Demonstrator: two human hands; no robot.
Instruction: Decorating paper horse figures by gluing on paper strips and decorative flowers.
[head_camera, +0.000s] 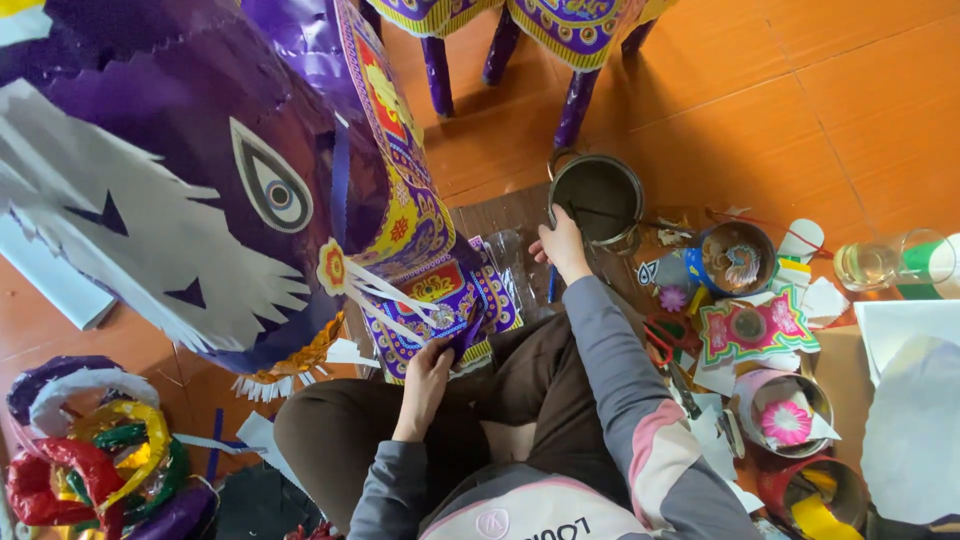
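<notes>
My left hand (428, 372) rests at the lower edge of the purple paper horse figure (200, 170), just above my knee. Its fingers (437, 352) are curled closed on a purple paper flap (466, 335) beside the patterned chest panel (440, 285), which is gold, red and purple. White paper strips fan out from a round orange flower ornament (332, 268) toward this hand.

My right hand (562, 245) reaches forward to the round metal pot (596, 198) on the orange tiled floor (800, 90). Its fingers (560, 222) are drawn together at the near rim of the pot; I cannot tell whether they pinch the thin stick lying across the opening or only touch the rim.

To the right of the pot lie:
- a small blue-rimmed bowl (738, 258);
- a star-shaped pink and green paper cutout (752, 328);
- red-handled scissors (660, 340);
- a tin holding a pink paper flower (788, 420);
- a clear glass (885, 262), farthest right.

A coil of red, yellow, green and purple foil trim (95, 460) lies on the floor at my far left, well apart from both hands.
</notes>
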